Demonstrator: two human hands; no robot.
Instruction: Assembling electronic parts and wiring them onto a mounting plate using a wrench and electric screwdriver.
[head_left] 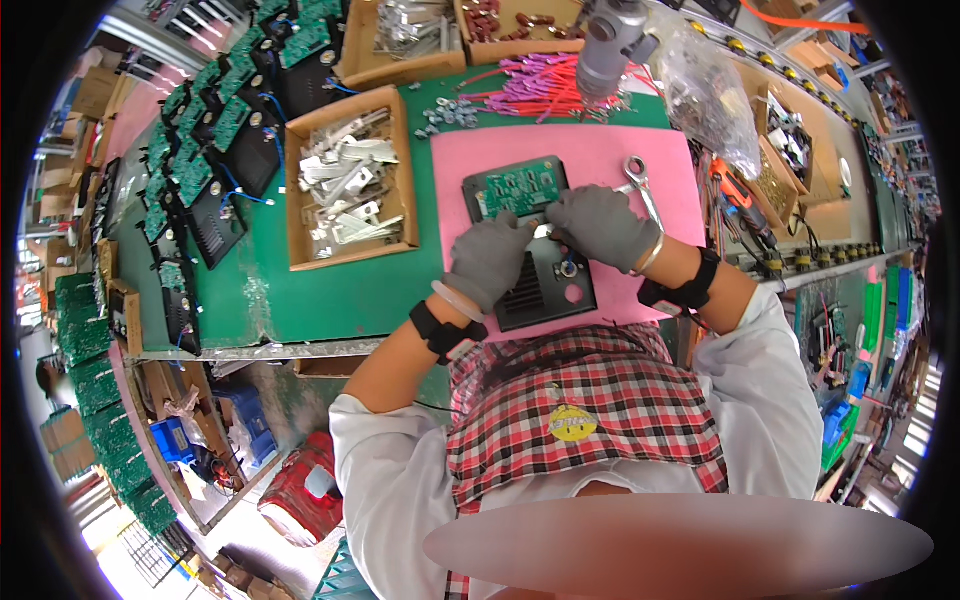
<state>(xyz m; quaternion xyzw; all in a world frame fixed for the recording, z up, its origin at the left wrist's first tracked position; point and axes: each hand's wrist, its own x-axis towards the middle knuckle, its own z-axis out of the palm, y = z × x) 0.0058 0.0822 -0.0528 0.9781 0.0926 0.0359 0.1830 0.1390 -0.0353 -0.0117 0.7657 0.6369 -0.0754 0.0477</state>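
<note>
On the pink mat [655,290] lies a black vented panel [520,300] with a green circuit board [515,190] at its far end. My left hand [490,262], in a grey glove, is closed over the panel's left side, fingertips at its middle. My right hand [605,230], gloved too, is closed at the right side, its fingers pinched together. Between the fingertips shows a small silvery metal piece [543,231]; what exactly each hand grips is hidden. A round metal part [570,268] sits on the panel below my right hand. Right of it lies a ring wrench [638,175].
Left stands a cardboard tray [295,215] of silvery metal strips, beside rows of black panels with green boards [232,120]. Red and purple wires [545,85] lie at the back under a grey upright tool [610,50]. An orange-handled tool [738,195] and plastic bag [708,100] are at right.
</note>
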